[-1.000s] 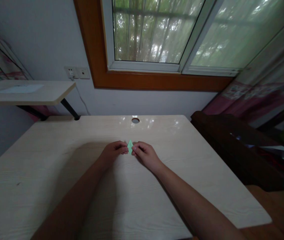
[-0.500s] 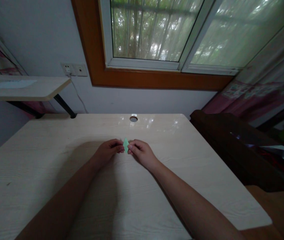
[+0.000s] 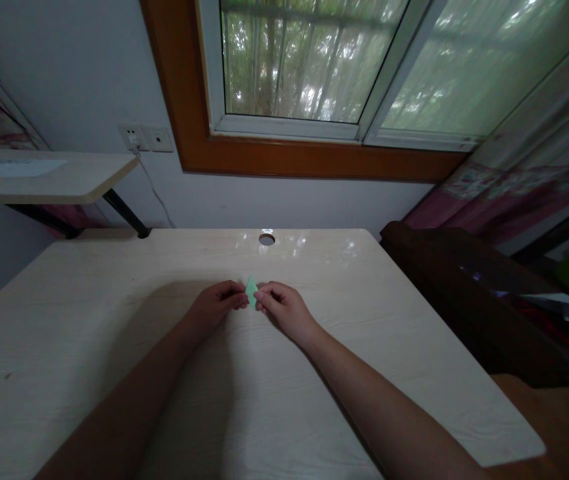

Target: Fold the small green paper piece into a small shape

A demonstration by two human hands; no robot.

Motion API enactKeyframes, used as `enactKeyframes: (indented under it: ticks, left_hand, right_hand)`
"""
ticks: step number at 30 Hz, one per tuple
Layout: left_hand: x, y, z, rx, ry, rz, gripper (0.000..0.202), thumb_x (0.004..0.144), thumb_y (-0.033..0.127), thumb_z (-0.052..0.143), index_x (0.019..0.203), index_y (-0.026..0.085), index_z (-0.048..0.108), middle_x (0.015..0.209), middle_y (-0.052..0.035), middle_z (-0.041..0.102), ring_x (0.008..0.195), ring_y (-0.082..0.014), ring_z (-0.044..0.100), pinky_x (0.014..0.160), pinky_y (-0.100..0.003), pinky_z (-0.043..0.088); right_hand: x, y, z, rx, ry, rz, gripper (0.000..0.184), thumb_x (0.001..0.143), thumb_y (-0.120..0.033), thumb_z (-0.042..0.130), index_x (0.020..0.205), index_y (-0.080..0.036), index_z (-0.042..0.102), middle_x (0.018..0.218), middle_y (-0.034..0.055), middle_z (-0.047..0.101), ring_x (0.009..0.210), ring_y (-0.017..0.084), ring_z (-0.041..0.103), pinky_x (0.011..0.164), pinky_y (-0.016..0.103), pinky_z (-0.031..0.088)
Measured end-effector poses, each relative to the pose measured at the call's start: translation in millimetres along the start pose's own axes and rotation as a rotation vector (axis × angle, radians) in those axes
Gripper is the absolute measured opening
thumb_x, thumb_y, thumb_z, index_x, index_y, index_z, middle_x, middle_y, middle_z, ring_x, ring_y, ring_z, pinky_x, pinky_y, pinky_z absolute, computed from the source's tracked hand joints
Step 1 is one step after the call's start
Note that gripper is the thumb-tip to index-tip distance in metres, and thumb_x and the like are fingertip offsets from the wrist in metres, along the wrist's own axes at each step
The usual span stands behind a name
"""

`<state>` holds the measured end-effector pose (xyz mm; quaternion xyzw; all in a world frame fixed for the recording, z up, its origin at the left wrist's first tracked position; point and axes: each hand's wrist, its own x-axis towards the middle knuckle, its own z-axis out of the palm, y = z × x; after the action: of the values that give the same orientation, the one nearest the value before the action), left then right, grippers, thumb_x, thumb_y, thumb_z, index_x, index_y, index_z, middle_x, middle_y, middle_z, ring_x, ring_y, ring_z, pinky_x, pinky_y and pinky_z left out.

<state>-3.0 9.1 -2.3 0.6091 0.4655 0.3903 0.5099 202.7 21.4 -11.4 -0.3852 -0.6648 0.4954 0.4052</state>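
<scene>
A small piece of folded green paper [image 3: 251, 291], shaped like a narrow diamond with its point toward the window, is held between my two hands over the pale wooden desk [image 3: 304, 373]. My left hand [image 3: 219, 299] pinches its left edge between thumb and fingers. On the other side, my right hand [image 3: 281, 303] grips the right edge, thumb on top. The fingertips cover both side corners of the paper. Finer creases are too small to make out.
A round cable hole [image 3: 267, 239] lies near the desk's far edge. At the left a raised shelf [image 3: 94, 177] stands on black legs. A wall socket [image 3: 147, 139] with a plugged cord is behind it. Dark wooden furniture [image 3: 454, 293] borders the desk's right side.
Both hands keep their hold on the green paper, with hardly any movement. The view has shifted very slightly.
</scene>
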Motion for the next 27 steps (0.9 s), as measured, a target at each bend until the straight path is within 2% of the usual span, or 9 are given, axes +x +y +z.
enactKeyframes:
  ticks: [12, 27]
  left_hand:
    - [-0.2, 4.2, 2.4, 0.06, -0.033, 0.028, 0.023, 0.088, 0.038, 0.061, 0.081, 0.017, 0.066, 0.075, -0.001, 0.068, 0.073, -0.015, 0.06, 0.072, -0.026, 0.046]
    - [-0.1, 1.6, 4.1, 0.069, -0.012, 0.053, 0.024, 0.09, 0.038, 0.058, 0.079, 0.017, 0.064, 0.072, -0.0008, 0.066, 0.069, -0.0144, 0.059, 0.07, -0.026, 0.046]
  right_hand:
    - [0.1, -0.6, 0.4, 0.084, -0.001, 0.033, 0.028, 0.089, -0.045, 0.064, 0.083, -0.019, 0.069, 0.072, 0.0008, 0.066, 0.064, 0.013, 0.056, 0.065, 0.025, 0.045]
    - [0.5, -2.2, -0.8, 0.116, -0.026, 0.061, 0.026, 0.085, -0.044, 0.069, 0.081, -0.018, 0.07, 0.071, 0.0013, 0.067, 0.064, 0.013, 0.057, 0.064, 0.026, 0.046]
